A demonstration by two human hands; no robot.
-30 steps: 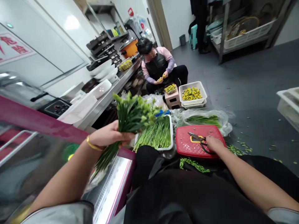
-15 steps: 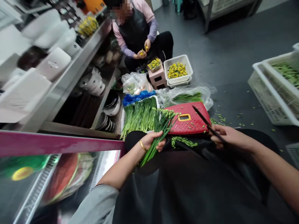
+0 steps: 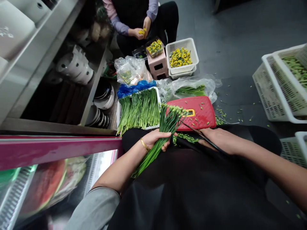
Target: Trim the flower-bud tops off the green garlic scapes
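My left hand [image 3: 157, 139] is closed around a bunch of flowering chives [image 3: 165, 124], green stalks with pale bud heads at the far end. The cut ends slant down toward my lap. In my right hand [image 3: 219, 139] is a pair of dark scissors [image 3: 203, 136], its tips reaching to the bunch just below the buds. Whether the blades are apart is hard to make out. Clipped buds [image 3: 185, 138] lie on my black apron between the hands. Beyond the bunch stands a red box [image 3: 203, 111] with loose buds on its lid.
A white basket [image 3: 158, 95] of chive stalks sits ahead to the left. Another person [image 3: 139, 19] faces me, handling yellow flowers near a white basket [image 3: 195, 60] of such flowers. Crates [image 3: 266, 92] stand at right; a metal shelf [image 3: 35, 60] and a pink-edged glass case [image 3: 59, 150] flank my left.
My right hand has moved left and down, bringing the scissors to the chives. My left hand keeps its hold. The view has tipped downward.
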